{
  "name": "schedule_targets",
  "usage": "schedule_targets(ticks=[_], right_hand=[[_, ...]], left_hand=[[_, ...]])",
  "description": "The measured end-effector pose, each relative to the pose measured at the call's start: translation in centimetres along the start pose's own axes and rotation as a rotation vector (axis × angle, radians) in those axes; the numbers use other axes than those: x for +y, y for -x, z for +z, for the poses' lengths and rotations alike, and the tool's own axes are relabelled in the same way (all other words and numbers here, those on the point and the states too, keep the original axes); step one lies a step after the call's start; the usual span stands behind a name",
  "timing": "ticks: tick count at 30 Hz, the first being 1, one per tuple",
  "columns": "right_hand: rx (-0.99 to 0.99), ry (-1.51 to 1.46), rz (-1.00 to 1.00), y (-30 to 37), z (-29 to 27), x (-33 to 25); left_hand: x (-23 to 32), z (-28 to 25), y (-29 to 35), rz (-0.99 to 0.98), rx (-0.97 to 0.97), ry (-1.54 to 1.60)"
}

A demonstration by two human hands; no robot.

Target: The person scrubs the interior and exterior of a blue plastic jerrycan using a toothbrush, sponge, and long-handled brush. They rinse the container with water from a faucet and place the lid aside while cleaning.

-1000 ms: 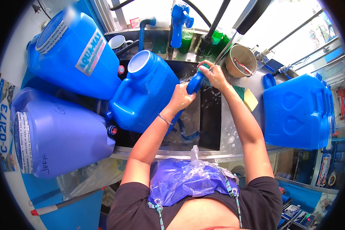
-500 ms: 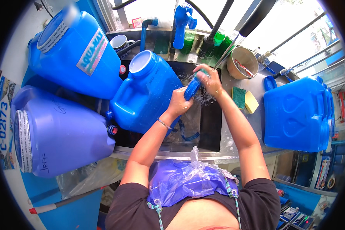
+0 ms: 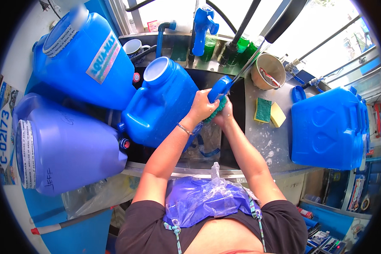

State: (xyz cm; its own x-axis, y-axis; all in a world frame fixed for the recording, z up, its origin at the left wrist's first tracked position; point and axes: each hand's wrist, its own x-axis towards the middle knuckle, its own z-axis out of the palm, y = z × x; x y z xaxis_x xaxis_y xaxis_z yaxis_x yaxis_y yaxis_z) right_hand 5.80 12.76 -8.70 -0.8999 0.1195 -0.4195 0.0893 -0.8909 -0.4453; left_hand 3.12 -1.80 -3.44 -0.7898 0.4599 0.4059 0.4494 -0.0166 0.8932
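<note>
Over the dark sink basin [image 3: 199, 163], my left hand [image 3: 202, 106] grips a round blue jug cap [image 3: 221, 88], held tilted on edge. Closed around a green scrubbing pad [image 3: 217, 111], my right hand [image 3: 225, 114] presses it against the cap's lower side. Part of the pad is hidden by my fingers. Just left of my hands, a blue water jug [image 3: 161, 106] with a wide round neck leans in the sink. A blue strap-like piece [image 3: 209, 152] lies on the basin floor.
Two large jugs, one blue [image 3: 89, 63] and one purple [image 3: 72, 144], crowd the left. A blue faucet [image 3: 202, 31] rises behind the sink, beside green bottles [image 3: 209, 46]. On the right counter are sponges [image 3: 263, 110], a beige bucket [image 3: 264, 72] and another blue jug [image 3: 326, 127].
The cap has been raised and turned, so its round edge now points up. My right hand has dropped from its top to its underside with the pad. Splashing water has lessened.
</note>
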Motion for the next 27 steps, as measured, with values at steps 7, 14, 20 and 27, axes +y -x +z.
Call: schedule_targets(ticks=[7,14,20,27], right_hand=[[-0.494,1.717,-0.837,-0.3,2.0,-7.1],[-0.129,0.252,0.049,0.0,0.6,-3.3],[-0.066,0.144,0.166,0.9,-3.3,1.9],[0.115,0.209,0.069,4.6,-5.0,-3.3]], left_hand=[[-2.1,-0.7,0.9,-0.127,-0.255,-0.292],[0.5,1.4,-0.4,-0.017,-0.002,0.014],[-1.5,4.2,-3.7,0.046,0.021,-0.128],[-6.2,5.2,-4.5,-0.299,0.301,0.407]])
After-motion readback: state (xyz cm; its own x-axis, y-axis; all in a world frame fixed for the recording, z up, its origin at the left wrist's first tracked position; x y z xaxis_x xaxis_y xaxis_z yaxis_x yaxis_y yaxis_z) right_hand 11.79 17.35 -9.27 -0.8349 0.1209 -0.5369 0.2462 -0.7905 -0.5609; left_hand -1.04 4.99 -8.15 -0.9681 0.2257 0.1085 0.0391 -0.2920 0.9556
